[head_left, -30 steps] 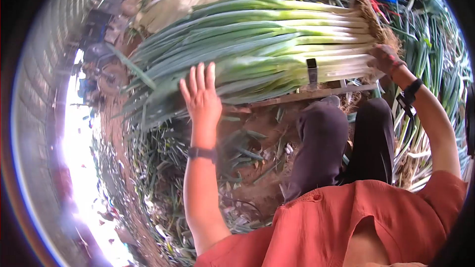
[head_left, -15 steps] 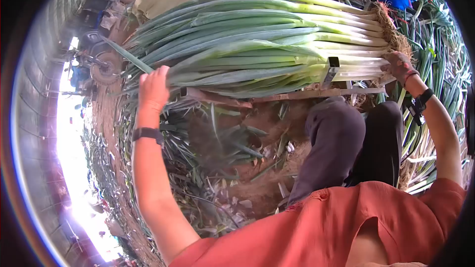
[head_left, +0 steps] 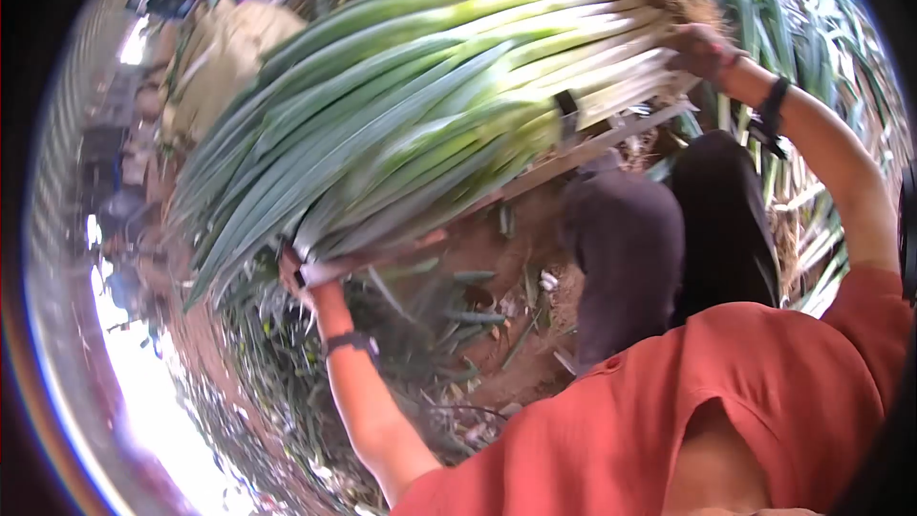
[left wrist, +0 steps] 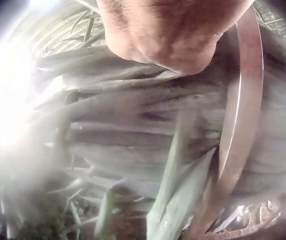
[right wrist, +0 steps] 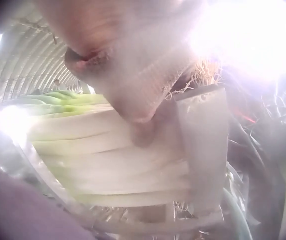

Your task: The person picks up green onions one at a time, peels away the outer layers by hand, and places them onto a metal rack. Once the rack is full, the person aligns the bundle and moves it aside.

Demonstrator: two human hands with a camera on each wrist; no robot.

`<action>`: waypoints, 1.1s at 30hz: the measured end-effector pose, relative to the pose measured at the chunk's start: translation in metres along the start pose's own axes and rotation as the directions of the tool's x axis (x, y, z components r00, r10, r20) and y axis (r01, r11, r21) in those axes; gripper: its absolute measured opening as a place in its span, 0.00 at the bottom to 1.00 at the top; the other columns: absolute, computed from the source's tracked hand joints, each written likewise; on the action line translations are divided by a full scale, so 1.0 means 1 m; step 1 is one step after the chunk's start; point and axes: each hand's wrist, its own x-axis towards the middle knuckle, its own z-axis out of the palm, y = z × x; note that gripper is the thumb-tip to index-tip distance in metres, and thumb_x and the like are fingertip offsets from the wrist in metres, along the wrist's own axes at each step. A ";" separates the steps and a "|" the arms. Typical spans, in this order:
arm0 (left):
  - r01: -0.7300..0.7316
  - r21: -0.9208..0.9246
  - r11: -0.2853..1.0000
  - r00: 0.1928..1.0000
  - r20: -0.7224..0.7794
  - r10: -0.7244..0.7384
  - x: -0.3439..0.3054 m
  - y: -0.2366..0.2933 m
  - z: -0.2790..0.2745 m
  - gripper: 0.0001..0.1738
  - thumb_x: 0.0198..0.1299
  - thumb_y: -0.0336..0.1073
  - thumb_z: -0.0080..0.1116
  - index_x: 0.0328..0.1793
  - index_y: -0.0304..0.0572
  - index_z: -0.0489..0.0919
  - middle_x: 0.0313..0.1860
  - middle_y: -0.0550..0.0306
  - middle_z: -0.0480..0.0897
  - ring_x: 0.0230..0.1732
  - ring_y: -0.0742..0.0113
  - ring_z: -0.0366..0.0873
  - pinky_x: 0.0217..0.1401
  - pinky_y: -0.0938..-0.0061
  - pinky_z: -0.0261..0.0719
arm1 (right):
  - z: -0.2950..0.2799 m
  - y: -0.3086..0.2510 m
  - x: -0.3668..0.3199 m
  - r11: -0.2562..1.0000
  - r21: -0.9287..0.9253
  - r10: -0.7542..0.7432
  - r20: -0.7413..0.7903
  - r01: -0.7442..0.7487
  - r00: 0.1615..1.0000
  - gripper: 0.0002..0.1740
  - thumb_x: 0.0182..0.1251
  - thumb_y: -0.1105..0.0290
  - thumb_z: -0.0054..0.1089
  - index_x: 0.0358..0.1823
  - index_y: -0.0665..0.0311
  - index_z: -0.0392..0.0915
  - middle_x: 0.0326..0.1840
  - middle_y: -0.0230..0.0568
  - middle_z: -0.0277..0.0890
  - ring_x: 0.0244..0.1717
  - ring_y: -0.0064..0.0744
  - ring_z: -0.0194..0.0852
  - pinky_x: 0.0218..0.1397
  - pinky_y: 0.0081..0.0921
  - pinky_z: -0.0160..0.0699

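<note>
A wide layer of leeks (head_left: 411, 86) lies across a low frame (head_left: 554, 165), with leaves to the left and white stalks and roots to the right. My left hand (head_left: 304, 282) curls at the near edge of the leaves, beside an upright post (head_left: 304, 247). In the left wrist view, its knuckles show above the leaves (left wrist: 128, 110) near a curved-looking bar (left wrist: 243, 100); the fingertips are hidden. My right hand (head_left: 704, 53) grips the near leeks at the root end. In the right wrist view, its fingers (right wrist: 133, 95) bend over the white stalks (right wrist: 108, 155), close to a flat post (right wrist: 203, 140).
A pale sack (head_left: 229, 57) sits behind the leaf ends. Loose leaves (head_left: 277, 363) litter the soil on the left. More leeks (head_left: 812, 67) are heaped at the right. My knees (head_left: 626, 248) are close to the frame's near side, where another short post (head_left: 567, 110) stands.
My left hand moves from on top of the leaves toward their tips, then down to the near edge. The right hand stays at the root end. The head view has turned and tilted.
</note>
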 end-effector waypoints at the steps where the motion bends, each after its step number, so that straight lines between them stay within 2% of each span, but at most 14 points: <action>1: -0.101 0.022 0.995 0.988 -0.116 0.103 -0.002 -0.011 0.011 0.61 0.16 0.58 0.76 0.66 0.44 0.68 0.62 0.46 0.72 0.64 0.50 0.68 0.69 0.63 0.64 | 0.000 -0.007 -0.006 0.999 0.023 -0.038 0.010 0.037 0.999 0.22 0.50 0.62 0.67 0.50 0.55 0.79 0.42 0.39 0.81 0.43 0.34 0.78 0.48 0.31 0.77; 2: 0.010 0.012 1.000 0.999 0.040 -0.010 -0.021 0.022 -0.037 0.56 0.24 0.57 0.75 0.65 0.41 0.68 0.62 0.45 0.72 0.64 0.49 0.68 0.68 0.62 0.65 | 0.001 -0.017 -0.005 0.995 0.049 -0.084 0.021 0.082 0.996 0.21 0.50 0.63 0.66 0.49 0.54 0.80 0.42 0.38 0.81 0.43 0.35 0.78 0.48 0.31 0.77; 3: -0.141 -0.234 0.962 0.990 -0.050 0.133 -0.014 -0.026 0.006 0.46 0.39 0.48 0.71 0.66 0.36 0.67 0.64 0.41 0.70 0.66 0.48 0.66 0.68 0.59 0.64 | 0.003 -0.001 0.004 0.982 0.087 -0.165 -0.007 0.165 0.986 0.22 0.49 0.63 0.67 0.49 0.53 0.80 0.41 0.39 0.80 0.42 0.37 0.78 0.47 0.31 0.77; 4: -0.018 -0.828 0.561 0.995 0.041 0.091 -0.022 -0.029 0.002 0.36 0.50 0.36 0.61 0.67 0.31 0.64 0.66 0.36 0.65 0.68 0.44 0.61 0.71 0.57 0.59 | 0.005 0.014 0.012 0.961 0.127 -0.242 -0.036 0.244 0.970 0.22 0.49 0.63 0.67 0.49 0.52 0.80 0.40 0.39 0.80 0.41 0.38 0.77 0.46 0.31 0.77; 5: -0.499 -0.137 0.856 0.864 -0.163 0.477 -0.043 -0.032 -0.018 0.28 0.56 0.30 0.51 0.64 0.28 0.65 0.65 0.32 0.64 0.67 0.40 0.60 0.70 0.55 0.58 | 0.011 -0.047 -0.019 0.961 0.136 -0.232 -0.064 0.239 0.971 0.22 0.49 0.63 0.67 0.49 0.52 0.80 0.40 0.39 0.80 0.41 0.38 0.77 0.46 0.31 0.77; 6: -0.457 -0.160 0.875 0.889 -0.101 0.446 -0.055 -0.009 -0.049 0.30 0.54 0.29 0.51 0.65 0.24 0.63 0.65 0.26 0.62 0.67 0.34 0.57 0.72 0.53 0.53 | 0.009 -0.108 -0.051 0.749 -0.658 -0.096 0.006 0.076 0.995 0.20 0.49 0.64 0.66 0.47 0.54 0.80 0.38 0.42 0.79 0.38 0.42 0.77 0.46 0.33 0.77; 8: -0.421 0.100 0.901 0.906 -0.007 0.424 -0.068 0.006 -0.091 0.37 0.47 0.30 0.56 0.66 0.25 0.62 0.67 0.33 0.62 0.70 0.40 0.57 0.73 0.53 0.53 | 0.015 -0.085 -0.035 0.659 -0.747 -0.130 0.009 0.093 0.991 0.16 0.51 0.65 0.65 0.44 0.56 0.80 0.37 0.42 0.79 0.35 0.43 0.76 0.45 0.34 0.77; 10: -0.074 0.388 0.919 0.993 0.109 0.035 -0.077 0.047 -0.143 0.33 0.50 0.37 0.56 0.64 0.31 0.67 0.63 0.43 0.70 0.66 0.53 0.65 0.70 0.55 0.54 | 0.015 -0.059 -0.013 0.870 -0.489 -0.098 -0.038 0.067 0.994 0.07 0.58 0.67 0.59 0.37 0.59 0.79 0.30 0.37 0.75 0.29 0.31 0.75 0.39 0.31 0.78; 12: -0.105 0.425 0.899 0.988 -0.062 0.144 -0.087 0.066 -0.168 0.26 0.56 0.37 0.52 0.62 0.36 0.70 0.61 0.47 0.72 0.64 0.57 0.68 0.70 0.55 0.53 | 0.012 -0.053 -0.019 0.700 -0.660 -0.350 0.014 0.272 0.937 0.07 0.55 0.67 0.62 0.33 0.61 0.78 0.31 0.40 0.78 0.32 0.38 0.77 0.39 0.34 0.78; 16: -0.683 -0.027 0.730 0.691 -0.346 0.634 -0.095 0.182 -0.189 0.22 0.61 0.37 0.49 0.62 0.43 0.71 0.62 0.52 0.72 0.66 0.53 0.65 0.70 0.52 0.53 | 0.018 -0.089 -0.035 0.716 -0.696 -0.105 -0.033 0.052 0.994 0.11 0.48 0.66 0.67 0.35 0.56 0.79 0.35 0.41 0.79 0.36 0.46 0.77 0.41 0.35 0.78; 20: -0.929 0.013 0.369 0.366 -0.099 0.925 -0.090 0.257 -0.141 0.31 0.55 0.46 0.59 0.66 0.54 0.70 0.64 0.57 0.70 0.66 0.59 0.64 0.66 0.56 0.58 | 0.015 -0.097 -0.042 0.673 -0.736 -0.124 -0.018 0.071 0.992 0.12 0.47 0.66 0.67 0.36 0.53 0.80 0.36 0.41 0.80 0.38 0.47 0.79 0.42 0.37 0.79; 25: -0.865 -0.129 0.486 0.500 -0.120 0.858 -0.089 0.269 -0.121 0.20 0.56 0.46 0.58 0.56 0.60 0.79 0.46 0.64 0.78 0.46 0.62 0.73 0.51 0.62 0.65 | 0.012 -0.108 -0.054 0.641 -0.755 -0.201 0.013 0.141 0.980 0.11 0.47 0.63 0.66 0.33 0.56 0.80 0.33 0.42 0.80 0.37 0.48 0.80 0.40 0.38 0.80; 30: -0.822 -0.124 0.556 0.569 -0.225 0.791 -0.099 0.271 -0.106 0.19 0.53 0.46 0.62 0.53 0.61 0.81 0.46 0.64 0.80 0.47 0.61 0.74 0.51 0.64 0.66 | 0.014 -0.093 -0.042 0.684 -0.713 -0.222 -0.003 0.153 0.975 0.09 0.48 0.65 0.63 0.32 0.57 0.81 0.31 0.45 0.80 0.37 0.49 0.80 0.41 0.37 0.80; 33: -0.842 -0.190 0.504 0.522 -0.054 0.851 -0.085 0.272 -0.123 0.19 0.52 0.44 0.64 0.52 0.61 0.82 0.45 0.64 0.82 0.45 0.61 0.76 0.48 0.65 0.70 | 0.016 -0.095 -0.046 0.654 -0.748 -0.178 -0.006 0.114 0.984 0.08 0.48 0.66 0.62 0.32 0.56 0.82 0.33 0.44 0.80 0.37 0.49 0.80 0.40 0.37 0.81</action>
